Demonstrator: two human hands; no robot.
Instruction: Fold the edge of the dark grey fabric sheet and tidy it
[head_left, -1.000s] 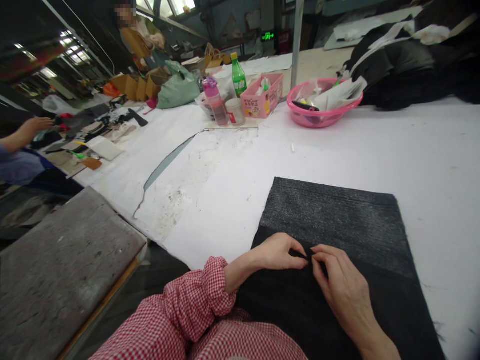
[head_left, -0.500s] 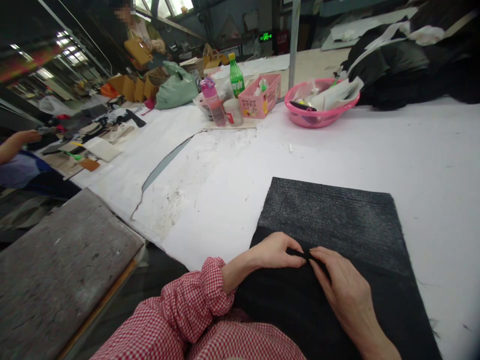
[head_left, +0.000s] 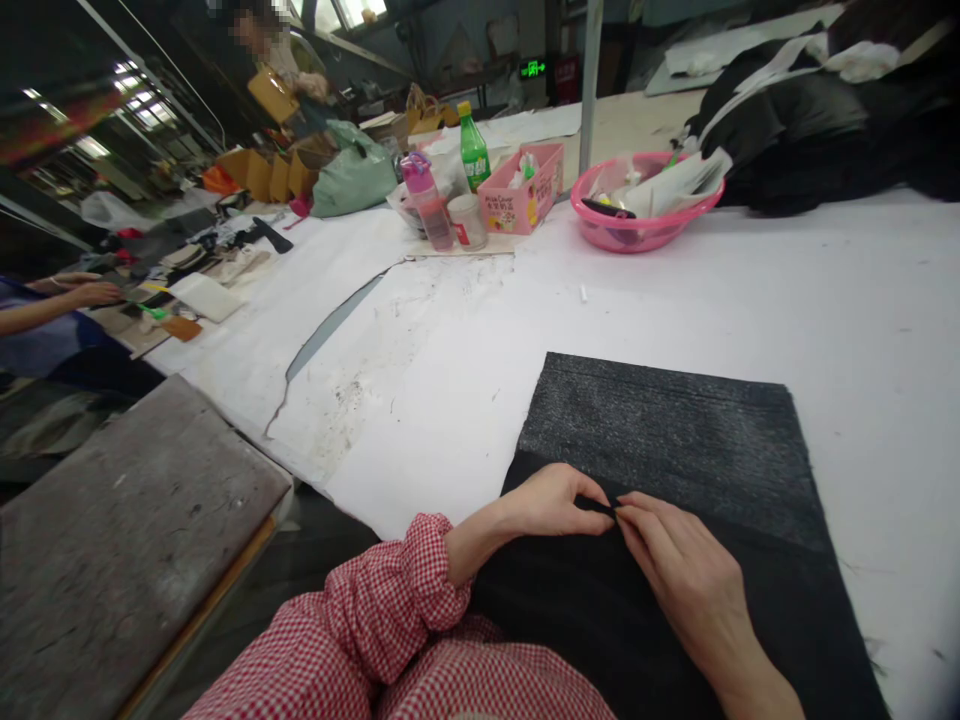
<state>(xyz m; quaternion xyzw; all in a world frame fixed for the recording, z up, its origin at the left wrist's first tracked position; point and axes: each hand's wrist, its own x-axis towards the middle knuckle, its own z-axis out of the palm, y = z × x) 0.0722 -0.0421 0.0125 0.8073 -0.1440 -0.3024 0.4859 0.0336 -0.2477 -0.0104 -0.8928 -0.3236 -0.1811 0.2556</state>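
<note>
Black fabric (head_left: 600, 610) lies at the table's front edge, over a stack of dark, speckled cloth pieces (head_left: 660, 420) whose far part shows beyond it. My left hand (head_left: 559, 500) pinches a raised fold of the black fabric between thumb and fingers. Right beside it, my right hand (head_left: 686, 560) pinches the same fold, its fingertips almost touching those of the left. Whether anything small sits between the fingertips cannot be made out.
White paper covers the table (head_left: 465, 370), torn at left. Behind stand a pink basin (head_left: 637, 235), a pink box (head_left: 517, 205), a green bottle (head_left: 473, 150) and a pink drink bottle (head_left: 431, 215). A grey-topped board (head_left: 135, 540) is at left. Co-workers are at far left and back.
My right thumb and fingers have closed together on the fold; they were slightly apart before. My left hand stays in place. At far left, a co-worker's hands have moved further into view.
</note>
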